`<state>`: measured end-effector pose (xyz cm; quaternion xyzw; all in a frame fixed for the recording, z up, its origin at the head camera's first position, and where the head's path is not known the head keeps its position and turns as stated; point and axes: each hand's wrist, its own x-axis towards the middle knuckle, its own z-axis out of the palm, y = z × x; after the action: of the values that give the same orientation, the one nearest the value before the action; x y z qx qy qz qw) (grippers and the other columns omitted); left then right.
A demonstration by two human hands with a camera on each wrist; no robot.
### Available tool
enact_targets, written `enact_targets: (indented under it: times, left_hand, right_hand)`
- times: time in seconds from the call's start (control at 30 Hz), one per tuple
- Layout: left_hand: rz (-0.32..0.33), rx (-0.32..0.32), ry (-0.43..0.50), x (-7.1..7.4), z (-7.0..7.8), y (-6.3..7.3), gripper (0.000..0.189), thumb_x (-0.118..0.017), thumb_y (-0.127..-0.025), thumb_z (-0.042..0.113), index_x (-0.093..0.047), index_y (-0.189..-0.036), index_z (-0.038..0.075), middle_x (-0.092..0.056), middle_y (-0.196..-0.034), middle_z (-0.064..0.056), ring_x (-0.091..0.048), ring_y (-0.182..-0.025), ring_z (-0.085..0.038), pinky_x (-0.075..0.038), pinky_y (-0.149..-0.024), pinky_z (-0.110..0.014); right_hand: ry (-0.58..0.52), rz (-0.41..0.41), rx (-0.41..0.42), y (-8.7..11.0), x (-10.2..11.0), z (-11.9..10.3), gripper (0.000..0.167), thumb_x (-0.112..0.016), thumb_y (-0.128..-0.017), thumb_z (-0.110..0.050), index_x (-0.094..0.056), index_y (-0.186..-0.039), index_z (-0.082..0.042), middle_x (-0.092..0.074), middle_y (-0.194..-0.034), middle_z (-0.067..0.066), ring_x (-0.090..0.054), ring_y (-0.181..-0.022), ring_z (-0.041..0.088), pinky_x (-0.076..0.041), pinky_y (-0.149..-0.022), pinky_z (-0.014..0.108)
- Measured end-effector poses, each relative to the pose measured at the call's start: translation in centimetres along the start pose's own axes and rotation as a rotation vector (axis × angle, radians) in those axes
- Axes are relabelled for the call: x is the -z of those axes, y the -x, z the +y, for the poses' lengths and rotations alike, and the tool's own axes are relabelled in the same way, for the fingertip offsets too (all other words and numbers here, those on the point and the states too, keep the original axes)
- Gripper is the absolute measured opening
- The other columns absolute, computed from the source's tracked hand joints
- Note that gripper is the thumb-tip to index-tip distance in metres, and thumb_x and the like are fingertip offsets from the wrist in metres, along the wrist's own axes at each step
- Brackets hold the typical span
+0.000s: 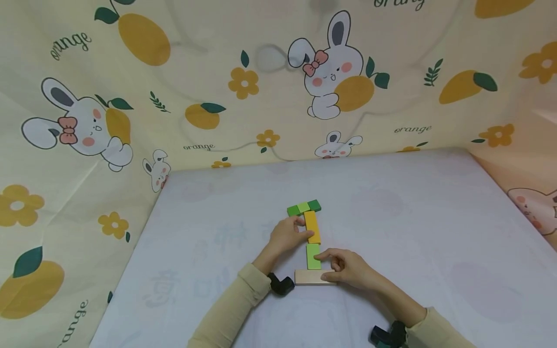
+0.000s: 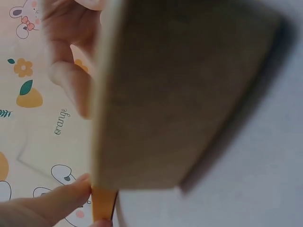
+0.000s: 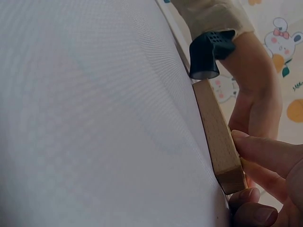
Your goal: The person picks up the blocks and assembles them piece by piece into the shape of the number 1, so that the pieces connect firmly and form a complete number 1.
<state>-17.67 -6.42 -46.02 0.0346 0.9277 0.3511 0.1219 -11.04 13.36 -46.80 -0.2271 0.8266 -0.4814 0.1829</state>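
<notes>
A flat figure of blocks lies on the white table. My left hand (image 1: 288,235) pinches the yellow block (image 1: 312,227) between thumb and a finger; the left wrist view shows fingertips against the same yellow block (image 2: 104,203). Below it lies a light green block (image 1: 313,256), its right edge touched by my right index finger. My right thumb rests on the plain wooden block (image 1: 310,277) that lies crosswise at the bottom. The right wrist view shows fingers of the right hand (image 3: 272,165) at one end of that wooden block (image 3: 215,132). The right hand's other fingers curl loosely.
Several small green blocks (image 1: 303,207) form a slanted row just beyond the yellow one. A black wrist-worn device (image 1: 282,285) sits close to the wooden block's left end. Patterned cloth (image 1: 270,82) with rabbits and oranges rises behind the table (image 1: 413,208).
</notes>
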Motion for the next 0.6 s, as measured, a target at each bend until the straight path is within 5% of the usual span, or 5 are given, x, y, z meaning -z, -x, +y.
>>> enact_targets:
  times: [0.6]
  left_hand:
    - [0.006, -0.012, 0.003, 0.23, -0.19, 0.63, 0.038, -0.071, -0.085, 0.035, -0.064, -0.111, 0.008, -0.046, -0.071, 0.003, -0.039, -0.063, -0.010, -0.028, -0.055, -0.020]
  right_hand:
    - [0.013, 0.004, 0.007, -0.03, -0.05, -0.02, 0.039, -0.077, -0.080, -0.018, -0.066, -0.114, -0.002, -0.036, -0.062, -0.008, -0.033, -0.057, -0.002, -0.029, -0.055, 0.018]
